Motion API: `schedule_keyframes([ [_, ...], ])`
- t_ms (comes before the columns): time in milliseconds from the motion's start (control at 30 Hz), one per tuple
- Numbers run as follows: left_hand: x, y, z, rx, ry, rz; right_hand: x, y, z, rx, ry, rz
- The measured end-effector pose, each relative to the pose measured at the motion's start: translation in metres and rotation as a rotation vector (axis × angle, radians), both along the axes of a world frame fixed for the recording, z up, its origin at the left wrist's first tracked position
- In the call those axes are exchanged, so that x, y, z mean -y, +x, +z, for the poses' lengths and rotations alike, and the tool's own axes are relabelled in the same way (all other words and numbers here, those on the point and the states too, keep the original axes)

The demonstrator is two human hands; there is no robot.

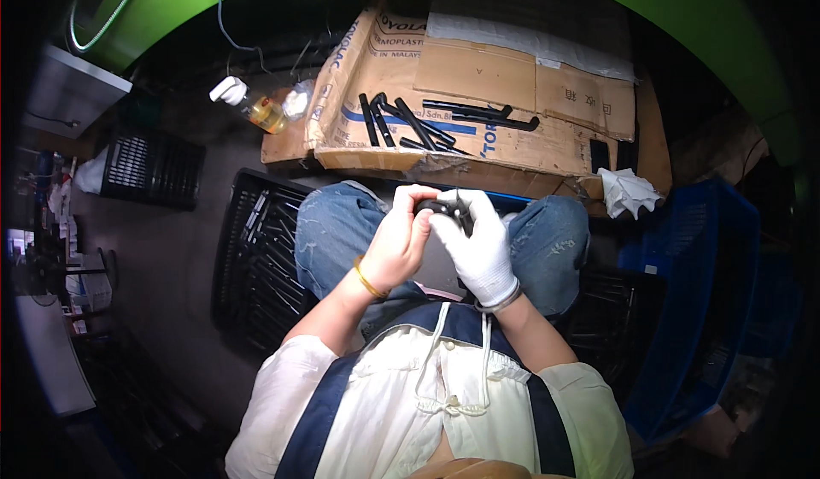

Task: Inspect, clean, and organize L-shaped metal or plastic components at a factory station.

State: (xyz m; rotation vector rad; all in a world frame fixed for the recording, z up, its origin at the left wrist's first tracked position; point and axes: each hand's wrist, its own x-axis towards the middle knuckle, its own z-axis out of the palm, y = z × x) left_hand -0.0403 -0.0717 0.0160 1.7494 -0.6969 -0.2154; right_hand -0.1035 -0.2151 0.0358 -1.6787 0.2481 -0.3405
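Observation:
Over my lap, my left hand [403, 233], bare with a yellow band at the wrist, is closed on a small black part [441, 206]. My right hand [480, 250], in a white glove, grips the same part from the other side. Fingers cover much of it, so its full shape is hidden. Just beyond my hands is the cut-open cardboard box [389, 161]. Inside it lie several black tubular pieces [413, 122], some crossed in a loose pile. Two longer ones with bent ends [495, 118] rest to their right.
On the left, a black crate [224, 282] holds many black pieces; another black crate [154, 167] stands farther off. A bottle with a white top [266, 113] is beside the box. Crumpled white cloth or paper [628, 193] sits at its right corner, near blue bins [696, 308].

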Motion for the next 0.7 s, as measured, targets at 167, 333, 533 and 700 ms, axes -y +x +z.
schedule_keyframes([
  [167,-0.019,-0.001,0.001,-0.556,-0.340,-0.154,0.019,0.027,0.019,0.091,-0.179,0.432],
  [333,-0.035,-0.015,-0.020,-0.664,-0.595,-0.021,0.001,0.016,0.024,-0.010,-0.205,0.386],
  [533,-0.046,-0.008,-0.036,-0.230,-0.562,0.043,-0.024,-0.006,0.020,0.082,-0.356,0.448],
  [700,-0.044,-0.007,-0.038,-0.117,-0.487,0.078,-0.031,-0.005,0.028,0.075,-0.393,0.431],
])
